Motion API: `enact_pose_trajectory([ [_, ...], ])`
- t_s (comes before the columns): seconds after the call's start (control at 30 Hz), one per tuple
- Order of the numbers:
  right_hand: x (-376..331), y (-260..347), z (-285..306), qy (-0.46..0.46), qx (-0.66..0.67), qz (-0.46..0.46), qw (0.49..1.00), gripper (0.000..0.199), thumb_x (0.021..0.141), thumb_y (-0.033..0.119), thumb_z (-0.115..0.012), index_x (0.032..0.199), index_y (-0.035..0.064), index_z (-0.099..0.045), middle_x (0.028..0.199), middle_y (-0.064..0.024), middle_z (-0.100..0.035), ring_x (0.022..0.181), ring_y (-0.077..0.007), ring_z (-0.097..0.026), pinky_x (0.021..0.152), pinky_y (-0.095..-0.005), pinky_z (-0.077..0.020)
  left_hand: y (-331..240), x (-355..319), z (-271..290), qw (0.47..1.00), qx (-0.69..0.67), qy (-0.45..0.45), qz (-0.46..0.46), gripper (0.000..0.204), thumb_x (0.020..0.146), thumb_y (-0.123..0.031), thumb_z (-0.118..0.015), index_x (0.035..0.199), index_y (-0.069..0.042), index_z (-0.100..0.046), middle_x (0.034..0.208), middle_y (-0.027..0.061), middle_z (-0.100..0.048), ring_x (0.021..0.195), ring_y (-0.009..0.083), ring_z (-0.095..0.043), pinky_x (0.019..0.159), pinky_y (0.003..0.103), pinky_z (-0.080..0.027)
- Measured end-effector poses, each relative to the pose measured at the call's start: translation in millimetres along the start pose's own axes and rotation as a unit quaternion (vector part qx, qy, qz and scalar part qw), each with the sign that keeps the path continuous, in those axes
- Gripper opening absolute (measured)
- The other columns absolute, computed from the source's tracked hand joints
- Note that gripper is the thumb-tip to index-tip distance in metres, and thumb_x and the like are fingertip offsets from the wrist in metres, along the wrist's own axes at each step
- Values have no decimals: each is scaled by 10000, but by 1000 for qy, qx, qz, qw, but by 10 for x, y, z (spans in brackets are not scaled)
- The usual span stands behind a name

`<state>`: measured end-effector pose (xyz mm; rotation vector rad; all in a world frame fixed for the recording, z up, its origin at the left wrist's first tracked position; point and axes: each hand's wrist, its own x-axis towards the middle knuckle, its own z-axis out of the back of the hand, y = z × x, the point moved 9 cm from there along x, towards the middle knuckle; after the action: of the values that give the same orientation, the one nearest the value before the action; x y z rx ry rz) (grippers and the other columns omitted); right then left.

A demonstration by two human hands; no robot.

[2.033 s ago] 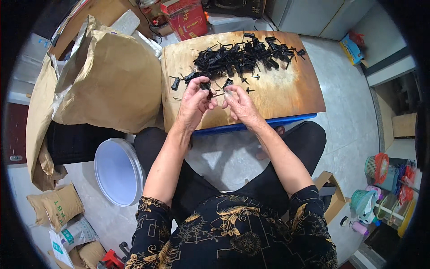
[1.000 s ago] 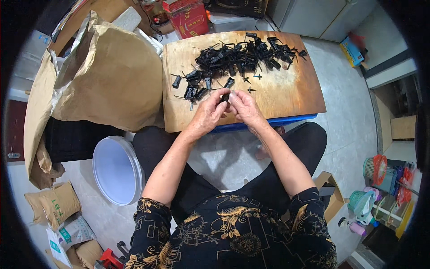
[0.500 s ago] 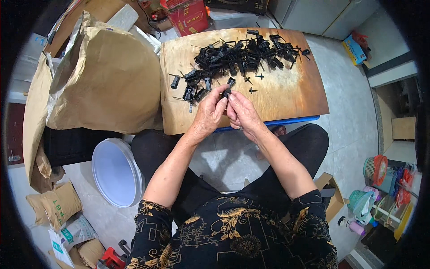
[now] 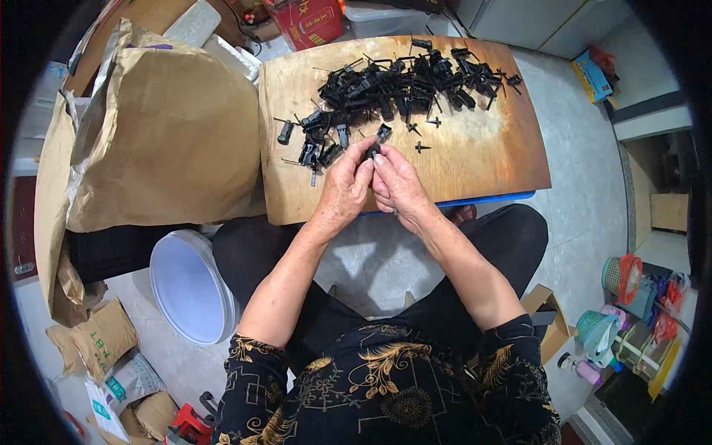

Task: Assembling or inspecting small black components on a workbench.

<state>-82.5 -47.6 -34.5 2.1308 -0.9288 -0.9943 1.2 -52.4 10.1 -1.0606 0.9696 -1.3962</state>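
Both hands, left hand (image 4: 347, 187) and right hand (image 4: 397, 182), grip one small black plastic part (image 4: 373, 150) over the tabletop (image 4: 482, 159); one heap of black parts (image 4: 400, 85) beyond, too many to count.

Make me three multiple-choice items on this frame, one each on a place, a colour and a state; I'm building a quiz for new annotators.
1. Where does the white bucket stand?
A. On the floor at the person's left
B. On the board
C. Behind the pile of parts

2. What colour are the small parts piled on the board?
A. White
B. Black
C. Red

3. How are the hands placed?
A. Flat on the lap, apart
B. One is inside the paper sack
C. Together over the board's near edge, pinching one black part

Answers:
1 A: the bucket sits on the floor beside the left knee, below the brown paper sack.
2 B: the whole heap is black.
3 C: the left hand and right hand meet, fingers on a black part.
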Motion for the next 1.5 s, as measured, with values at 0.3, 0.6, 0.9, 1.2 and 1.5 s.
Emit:
enact_pose_trajectory([
  [0.3, 124, -70, -89, 34, -7, -44, 998, 284, 968, 264, -400, 1212, 121, -378, 541, 80, -326, 389, -13, -250, 336, -176, -215, -45, 18, 140, 990, 111, -40, -74, 311, 832, 22, -498, 1140, -18, -515, 1004, 186, -608, 893, 306, -628, 738, 331, -494],
  [0.6, 296, -8, -100, 38, -127, -75, 988, 260, 955, 251, -426, 1178, 119, -453, 587, 43, -433, 454, -48, -382, 384, -195, -310, 207, -10, 266, 998, 9, -44, 36, 309, 880, -4, -458, 1185, -52, -476, 920, 108, -614, 760, 208, -625, 667, 295, -511],
  [0.9, 575, 524, 428, -178, -640, 211, 717, 334, 852, 312, -549, 1101, 90, -533, 832, -201, -625, 805, -353, -613, 704, -415, -473, 616, -158, 321, 859, -425, -83, 274, 84, 913, -158, -515, 960, -93, -491, 788, 61, -556, 720, 174, -599, 605, 268, -535],
  [1.2, 589, 430, 457, -186, -655, 192, 706, 234, 809, 213, -529, 992, 68, -539, 904, -206, -619, 864, -390, -586, 742, -469, -458, 796, -201, 114, 902, -323, -49, 282, 154, 919, -230, -506, 860, -88, -496, 663, 5, -531, 500, 85, -515, 406, 200, -382],
  [1.5, 510, 396, 574, -173, -644, 188, 721, 252, 723, 145, -526, 928, 9, -584, 862, -240, -610, 859, -406, -578, 760, -478, -459, 826, -242, -48, 954, -148, -5, 261, 285, 897, -170, -503, 1120, 9, -497, 758, 42, -583, 500, 68, -517, 401, 188, -369],
])
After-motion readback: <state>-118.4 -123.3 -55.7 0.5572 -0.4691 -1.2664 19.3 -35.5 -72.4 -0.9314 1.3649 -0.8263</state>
